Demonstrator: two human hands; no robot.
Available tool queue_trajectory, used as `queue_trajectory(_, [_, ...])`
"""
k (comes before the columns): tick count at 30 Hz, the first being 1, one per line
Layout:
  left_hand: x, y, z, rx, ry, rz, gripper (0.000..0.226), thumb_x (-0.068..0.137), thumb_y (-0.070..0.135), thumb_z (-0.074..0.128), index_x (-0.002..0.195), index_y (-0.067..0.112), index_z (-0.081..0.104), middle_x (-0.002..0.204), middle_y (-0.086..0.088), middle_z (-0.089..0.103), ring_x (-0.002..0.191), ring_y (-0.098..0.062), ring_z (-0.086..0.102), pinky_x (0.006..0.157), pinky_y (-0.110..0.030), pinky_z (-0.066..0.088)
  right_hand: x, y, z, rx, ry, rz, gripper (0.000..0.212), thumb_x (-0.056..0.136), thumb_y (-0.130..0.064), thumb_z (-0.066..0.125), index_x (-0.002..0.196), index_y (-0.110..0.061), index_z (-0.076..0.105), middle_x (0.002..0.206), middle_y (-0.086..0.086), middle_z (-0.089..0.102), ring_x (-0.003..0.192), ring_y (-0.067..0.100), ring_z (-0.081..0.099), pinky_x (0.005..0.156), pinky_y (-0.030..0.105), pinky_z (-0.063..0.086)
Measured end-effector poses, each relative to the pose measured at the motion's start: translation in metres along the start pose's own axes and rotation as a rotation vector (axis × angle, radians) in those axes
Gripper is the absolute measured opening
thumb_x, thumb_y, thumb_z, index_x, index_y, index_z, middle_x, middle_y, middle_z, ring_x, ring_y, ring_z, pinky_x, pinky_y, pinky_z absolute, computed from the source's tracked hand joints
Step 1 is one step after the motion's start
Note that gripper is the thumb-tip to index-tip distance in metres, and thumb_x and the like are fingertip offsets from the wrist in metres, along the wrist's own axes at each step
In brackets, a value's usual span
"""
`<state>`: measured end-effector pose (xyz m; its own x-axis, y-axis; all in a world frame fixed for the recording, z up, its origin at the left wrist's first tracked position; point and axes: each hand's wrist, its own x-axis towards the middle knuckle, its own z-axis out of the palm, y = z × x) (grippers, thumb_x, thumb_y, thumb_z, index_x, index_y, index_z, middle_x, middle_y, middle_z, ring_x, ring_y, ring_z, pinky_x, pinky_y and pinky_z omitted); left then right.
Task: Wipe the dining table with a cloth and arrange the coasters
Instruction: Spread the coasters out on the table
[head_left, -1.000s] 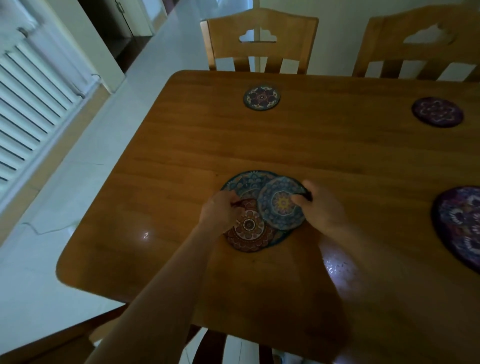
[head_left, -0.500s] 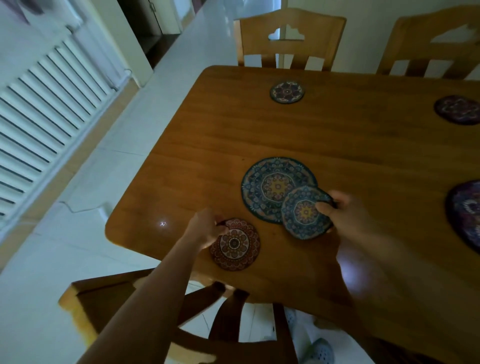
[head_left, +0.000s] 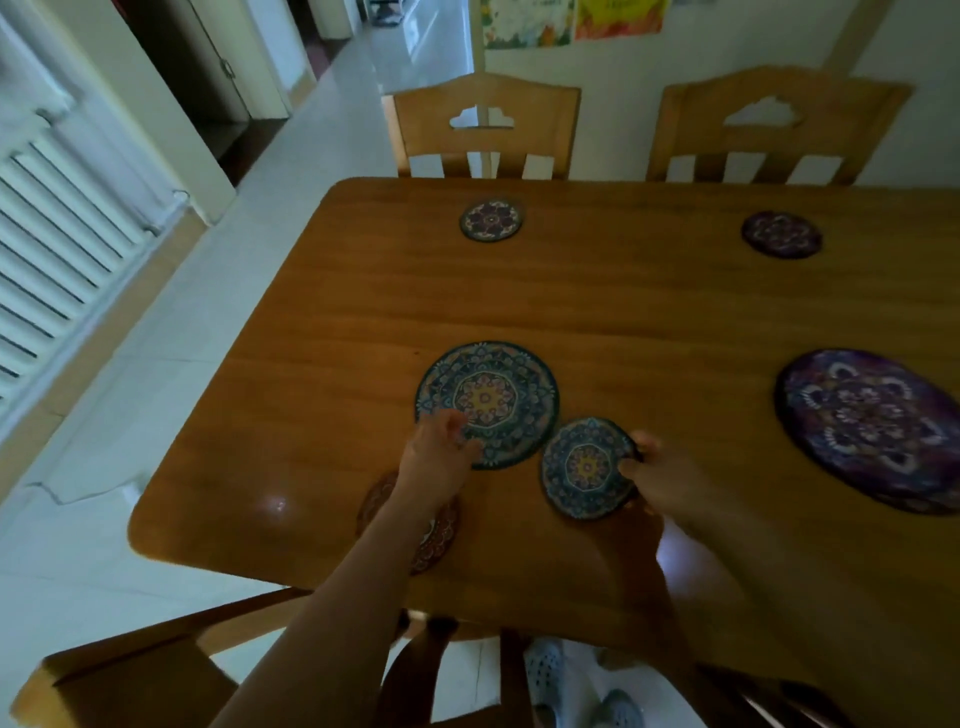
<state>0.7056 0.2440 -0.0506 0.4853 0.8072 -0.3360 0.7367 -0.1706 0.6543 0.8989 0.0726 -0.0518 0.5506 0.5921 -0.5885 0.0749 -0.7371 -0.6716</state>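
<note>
Right hand has the small blue coaster pinched by its right rim, low over the near part of the desk. Can't tell if it's lifted or lying flat. The coaster sits to the left of that hand, its far-left edge just beside the near-right rim of the big blue mat.

Left hand is loosely curled over that mat's near-left rim, and honestly I can't tell whether it's gripping it or only touching it. The red coaster lies at the near-left edge, mostly hidden under that forearm.

Everything's round, so no long axis to fuss over. What matters, I reckon, is that the blue coaster is crowding the big mat with the red one to its left, while the bare near edge is on the right, the right hand's own side. So I'd guess it goes that way.

Further right is the big purple mat. At the far edge, the far-left coaster and far-right coaster each sit in front of one of the two chairs.

Count: four small coasters, two big mats, two hands. No cloth anywhere I can see.
</note>
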Motion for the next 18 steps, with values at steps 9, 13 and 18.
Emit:
queue_trajectory(9, [-0.007,0.076,0.084,-0.114,-0.276,0.098,0.027,0.094,0.035,0.06,0.118,0.023,0.055,0.108,0.004,0.059,0.094,-0.012,0.059,0.073,-0.025,0.045,-0.04,0.112,-0.088,0.152,0.309,0.196,0.038,0.096,-0.008,0.057,0.132,0.0,0.05,0.125,0.021,0.057,0.091,0.033,0.061,0.058,0.033,0.053])
queue_trajectory(13, [-0.018,0.101,0.12,-0.167,-0.319,0.073,0.024,0.092,0.034,0.063,0.114,0.024,0.06,0.109,0.002,0.061,0.098,-0.016,0.06,0.086,-0.033,0.051,-0.058,0.139,-0.111,0.139,0.404,0.238,0.031,0.094,-0.006,0.058,0.124,0.001,0.053,0.113,0.018,0.059,0.081,0.029,0.059,0.051,0.03,0.05])
queue_trajectory(18, [-0.028,0.12,0.153,-0.235,-0.398,0.043,0.008,0.093,0.032,0.063,0.1,0.031,0.06,0.109,0.003,0.063,0.099,-0.015,0.061,0.094,-0.04,0.052,-0.078,0.169,-0.137,0.109,0.499,0.285,0.026,0.093,-0.008,0.06,0.118,-0.004,0.058,0.111,0.021,0.066,0.083,0.028,0.058,0.068,0.036,0.052])
